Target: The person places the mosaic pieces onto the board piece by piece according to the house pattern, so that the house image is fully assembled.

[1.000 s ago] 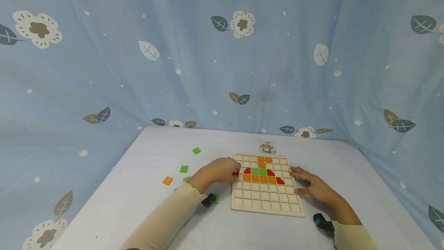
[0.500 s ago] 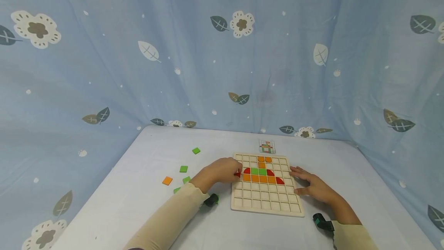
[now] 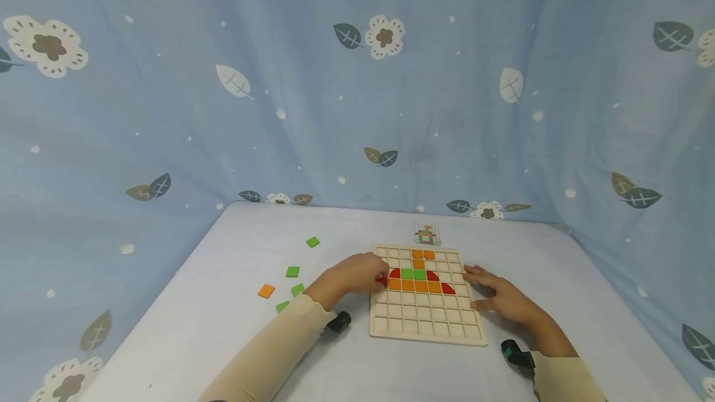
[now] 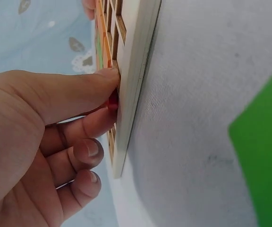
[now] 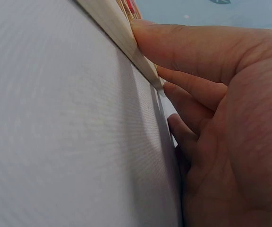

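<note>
At the left side of the wooden grid board point(image 3: 427, 312), my left hand point(image 3: 354, 273) pinches a small red tile point(image 4: 113, 100) between thumb and index finger. The tile is right at a cell in the board's left column, mostly covered by the fingers. My right hand point(image 3: 505, 299) rests along the board's right edge, thumb and fingertips touching it with the fingers loosely extended. Set in the board are a row of orange square tiles point(image 3: 414, 285), green squares point(image 3: 413, 274), red quarter-round tiles point(image 3: 448, 289) and two orange discs point(image 3: 422, 254).
A small pattern card point(image 3: 427, 234) lies behind the board. Left of it, loose green tiles point(image 3: 293, 272) and one orange tile point(image 3: 266, 291) are scattered on the white tabletop point(image 3: 329, 371). Another green tile point(image 4: 263, 146) lies near my left wrist. A patterned blue curtain point(image 3: 313, 79) rises behind.
My left hand has shifted slightly right, bringing the red tile further over the board's left column. My right hand stays at the board's edge. The head view has turned a little.
</note>
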Demonstrator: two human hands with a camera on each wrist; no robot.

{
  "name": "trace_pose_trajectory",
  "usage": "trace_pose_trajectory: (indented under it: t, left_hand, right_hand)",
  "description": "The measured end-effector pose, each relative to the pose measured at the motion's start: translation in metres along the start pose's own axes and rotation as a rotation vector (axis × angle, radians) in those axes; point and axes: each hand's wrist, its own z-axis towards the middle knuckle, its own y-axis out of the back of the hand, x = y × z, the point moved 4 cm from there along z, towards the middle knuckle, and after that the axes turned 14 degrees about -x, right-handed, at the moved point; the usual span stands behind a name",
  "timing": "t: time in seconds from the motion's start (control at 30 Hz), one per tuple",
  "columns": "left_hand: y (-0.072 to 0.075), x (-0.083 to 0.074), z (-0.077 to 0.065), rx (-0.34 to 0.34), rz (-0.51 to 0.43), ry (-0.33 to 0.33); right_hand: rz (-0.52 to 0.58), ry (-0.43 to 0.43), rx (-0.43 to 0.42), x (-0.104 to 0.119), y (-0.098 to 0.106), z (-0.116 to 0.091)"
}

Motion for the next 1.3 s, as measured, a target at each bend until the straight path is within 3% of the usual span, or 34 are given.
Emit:
trace_pose_trajectory:
  t: [0.67, 0.87, 1.1, 1.3]
  left_hand:
    - [0.004, -0.004, -0.004, -0.022, 0.008, 0.02]
    - [0.005, -0.003, -0.007, -0.006, 0.001, 0.054]
    - [0.011, -0.004, -0.009, -0.008, 0.052, 0.022]
    - [0.015, 0.0, -0.016, 0.002, 0.066, 0.055]
  right_hand:
    - [-0.024, -0.003, -0.001, 0.004, 0.001, 0.002]
    - [-0.008, -0.008, 0.002, 0.003, -0.001, 0.002]
    - [-0.019, -0.007, 0.005, 0.005, 0.0, 0.001]
    - [-0.024, -0.007, 0.005, 0.004, 0.001, 0.0]
